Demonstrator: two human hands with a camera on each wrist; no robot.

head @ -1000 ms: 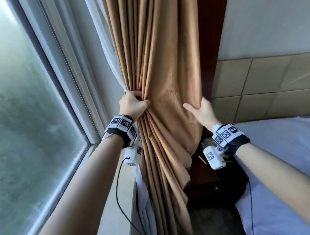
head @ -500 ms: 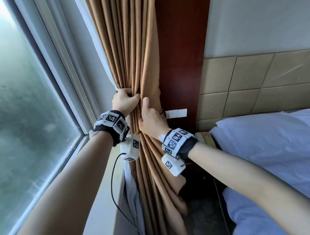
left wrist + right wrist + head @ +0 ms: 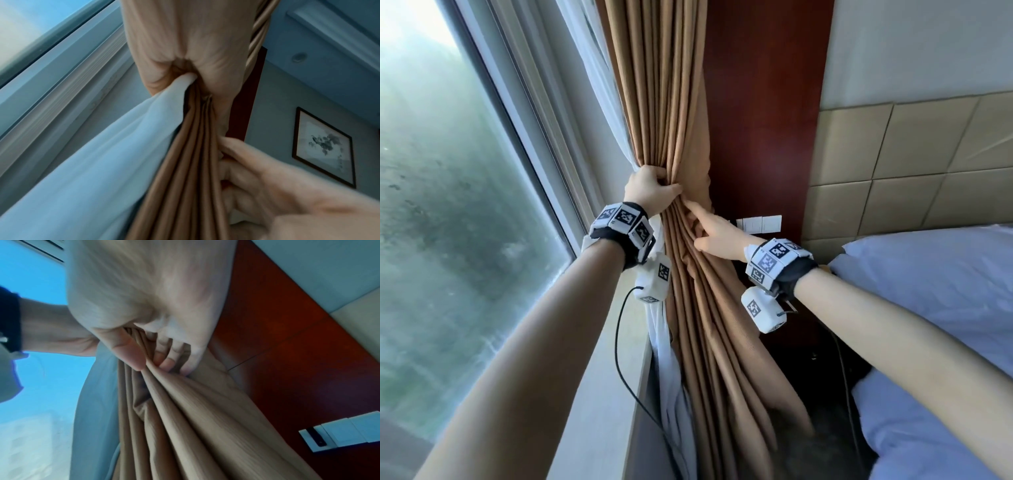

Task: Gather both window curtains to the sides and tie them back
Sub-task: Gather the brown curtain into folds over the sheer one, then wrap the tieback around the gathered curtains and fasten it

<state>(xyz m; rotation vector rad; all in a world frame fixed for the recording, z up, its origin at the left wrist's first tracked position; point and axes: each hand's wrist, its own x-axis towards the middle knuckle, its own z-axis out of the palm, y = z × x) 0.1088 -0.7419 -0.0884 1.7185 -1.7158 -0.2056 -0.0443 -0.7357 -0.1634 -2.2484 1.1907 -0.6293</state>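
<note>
Left hand (image 3: 650,193) around gathered curtain (image 3: 671,120)

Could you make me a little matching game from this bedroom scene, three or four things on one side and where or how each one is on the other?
Things:
1. tan curtain
2. white sheer curtain
3. left hand
4. wall switches

States or places:
A. mounted on the dark red wood panel
B. grips the bunched folds
C. hangs between the tan fabric and the window frame
D. gathered into tight pleats beside the wood panel

Pairs: 1-D, 2-C, 3-B, 4-A
</note>
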